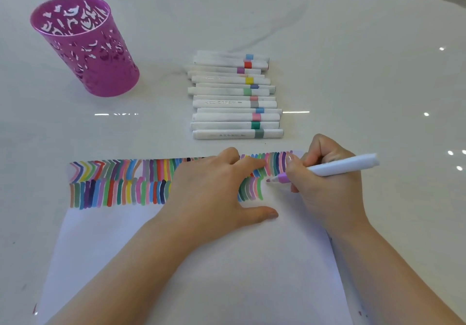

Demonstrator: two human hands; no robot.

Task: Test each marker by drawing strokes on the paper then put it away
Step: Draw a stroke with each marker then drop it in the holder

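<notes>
Head view: the marker (327, 169) looks light, stiff and smooth-barrelled, so I judge it best pinched low, just behind the lilac collar, as the right hand (325, 186) pinches it now, fingers curled round it; white body, pinkish tip at nine o'clock on the paper (201, 261); the left hand (214, 193) lies flat, fingers spread, holding nothing, beside it; capped markers (234, 95) lie at twelve o'clock.

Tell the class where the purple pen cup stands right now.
In the head view the purple pen cup stands upright at the far left of the white table, left of the row of capped markers and beyond the paper.
</notes>
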